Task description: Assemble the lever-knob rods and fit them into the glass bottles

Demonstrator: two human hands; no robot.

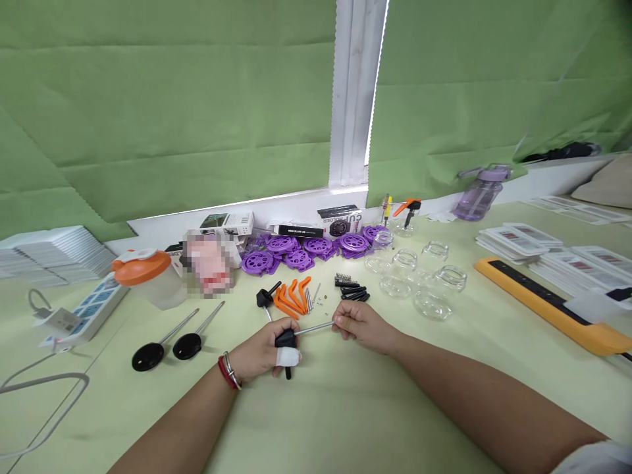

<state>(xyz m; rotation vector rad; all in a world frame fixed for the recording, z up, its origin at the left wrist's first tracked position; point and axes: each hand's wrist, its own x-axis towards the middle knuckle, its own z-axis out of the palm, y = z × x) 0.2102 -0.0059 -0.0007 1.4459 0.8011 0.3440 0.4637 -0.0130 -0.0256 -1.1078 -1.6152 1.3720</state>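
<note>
My left hand (pixel 261 352) is closed around the black plastic head of a metal rod (pixel 316 328), with a white wrapping on one digit. A short black bar sticks out below that hand. Pinched fingers of my right hand (pixel 363 324) meet the rod's far end; anything small between them is hidden. Just beyond my hands lie a similar black-headed piece (pixel 265 299), several orange bent levers (pixel 292 299), thin metal pins (pixel 309 301) and tiny screws (pixel 320 301). Short black parts (pixel 354 291) and a strip of springs or screws (pixel 344 279) rest past my right hand.
Purple wheel-shaped parts (pixel 318 247) line the back, near boxes (pixel 340 220). Transparent plastic pieces (pixel 395 284) stand right of centre, before an orange power strip (pixel 548 303). Left are an orange-lidded cup (pixel 158 280), two black-headed rods (pixel 187 345) and a white power strip (pixel 93 306).
</note>
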